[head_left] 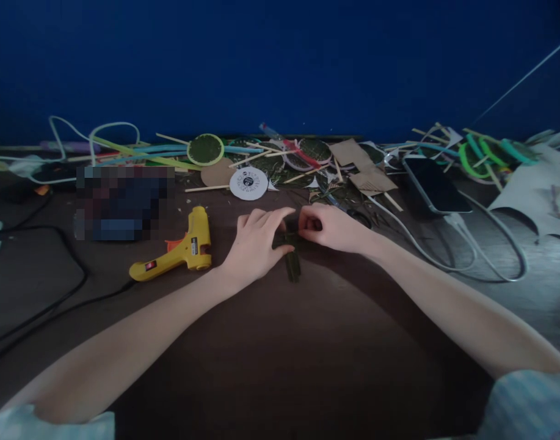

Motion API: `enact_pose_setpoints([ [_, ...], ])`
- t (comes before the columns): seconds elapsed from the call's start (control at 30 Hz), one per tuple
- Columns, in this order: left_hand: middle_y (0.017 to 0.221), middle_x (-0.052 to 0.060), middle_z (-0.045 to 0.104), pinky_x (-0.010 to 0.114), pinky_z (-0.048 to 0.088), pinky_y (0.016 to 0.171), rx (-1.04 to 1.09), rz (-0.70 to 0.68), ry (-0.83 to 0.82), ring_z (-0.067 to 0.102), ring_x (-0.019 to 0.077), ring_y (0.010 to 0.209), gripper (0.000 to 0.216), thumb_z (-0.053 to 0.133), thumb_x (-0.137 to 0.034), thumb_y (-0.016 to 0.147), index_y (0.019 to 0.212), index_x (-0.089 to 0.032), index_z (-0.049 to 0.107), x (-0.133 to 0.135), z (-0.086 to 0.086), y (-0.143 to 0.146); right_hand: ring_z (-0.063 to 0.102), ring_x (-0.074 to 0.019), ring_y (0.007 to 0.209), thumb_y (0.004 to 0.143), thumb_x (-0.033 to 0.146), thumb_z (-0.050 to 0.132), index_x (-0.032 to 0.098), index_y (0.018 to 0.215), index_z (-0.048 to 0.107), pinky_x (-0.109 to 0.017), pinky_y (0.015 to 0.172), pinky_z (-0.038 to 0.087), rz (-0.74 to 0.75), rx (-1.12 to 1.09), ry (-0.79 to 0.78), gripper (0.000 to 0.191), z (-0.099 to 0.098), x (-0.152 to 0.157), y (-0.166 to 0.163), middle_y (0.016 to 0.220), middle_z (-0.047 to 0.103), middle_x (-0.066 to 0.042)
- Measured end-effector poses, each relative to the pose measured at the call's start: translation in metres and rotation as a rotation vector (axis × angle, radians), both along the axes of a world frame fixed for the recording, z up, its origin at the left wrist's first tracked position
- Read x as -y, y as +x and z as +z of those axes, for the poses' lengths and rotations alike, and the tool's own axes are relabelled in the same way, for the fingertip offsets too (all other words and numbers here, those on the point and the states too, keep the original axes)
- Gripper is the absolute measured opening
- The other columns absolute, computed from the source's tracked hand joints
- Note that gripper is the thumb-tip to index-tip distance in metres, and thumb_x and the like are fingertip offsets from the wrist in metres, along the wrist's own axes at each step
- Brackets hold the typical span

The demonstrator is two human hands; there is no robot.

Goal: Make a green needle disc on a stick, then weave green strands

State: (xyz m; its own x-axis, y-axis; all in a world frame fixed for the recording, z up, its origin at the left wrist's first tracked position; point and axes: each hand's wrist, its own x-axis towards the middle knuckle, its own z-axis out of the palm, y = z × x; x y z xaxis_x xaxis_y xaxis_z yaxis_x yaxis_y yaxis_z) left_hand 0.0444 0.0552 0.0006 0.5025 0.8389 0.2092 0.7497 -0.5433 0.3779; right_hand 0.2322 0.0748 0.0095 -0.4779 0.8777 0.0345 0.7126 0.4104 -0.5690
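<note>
Flat dark green strips [293, 266], perhaps pieces of leaf, lie on the table between my hands. My left hand [256, 245] is at their left side, its thumb tip against the strips and its fingers stretched out apart from the thumb. On the other side, my right hand [332, 227] is closed, thumb and fingers curled together beside the strips' upper end. Whatever it pinches is hidden by the fingers. To the left of my left hand, a yellow hot glue gun [195, 241] with an orange trigger rests on its side.
Round leaf-covered discs [205, 150], a white printed disc [248, 183], sticks and cardboard scraps [374, 180] clutter the back edge by a blue wall [280, 61]. A phone [435, 183] with a white cable is at right. Black cords [73, 299] run along the left.
</note>
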Motion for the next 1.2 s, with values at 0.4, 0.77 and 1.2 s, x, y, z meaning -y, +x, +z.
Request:
enact_pose_setpoints([
  [0.4, 0.091, 0.0, 0.061, 0.037, 0.027, 0.085, -0.028, -0.037, -0.027, 0.049, 0.022, 0.096, 0.022, 0.067, -0.028, 0.075, 0.086, -0.021, 0.05, -0.005, 0.005, 0.0, 0.049, -0.0117, 0.059, 0.073, 0.015, 0.053, 0.018, 0.082, 0.053, -0.025, 0.059, 0.035, -0.006, -0.13, -0.046, 0.01, 0.002, 0.0, 0.003, 0.061, 0.055, 0.003],
  [0.77, 0.089, 0.0, 0.061, 0.039, 0.026, 0.085, -0.047, -0.037, -0.041, 0.048, 0.0228, 0.099, 0.015, 0.062, -0.031, 0.076, 0.084, -0.021, 0.054, -0.008, 0.004, -0.001, 0.057, -0.0148, 0.073, 0.088, 0.032, 0.041, 0.018, 0.088, 0.054, -0.03, 0.071, 0.041, 0.021, -0.459, -0.12, 0.018, 0.005, 0.006, -0.001, 0.074, 0.06, -0.001],
  [1.2, 0.089, 0.002, 0.063, 0.04, 0.027, 0.086, -0.004, -0.028, -0.047, 0.048, 0.022, 0.1, 0.026, 0.04, -0.037, 0.091, 0.085, -0.021, 0.06, -0.008, 0.007, -0.001, 0.057, -0.0146, 0.08, 0.088, 0.02, 0.038, 0.02, 0.098, 0.043, -0.032, 0.077, 0.04, 0.128, -0.49, -0.142, 0.011, 0.001, 0.01, -0.006, 0.082, 0.061, -0.001],
])
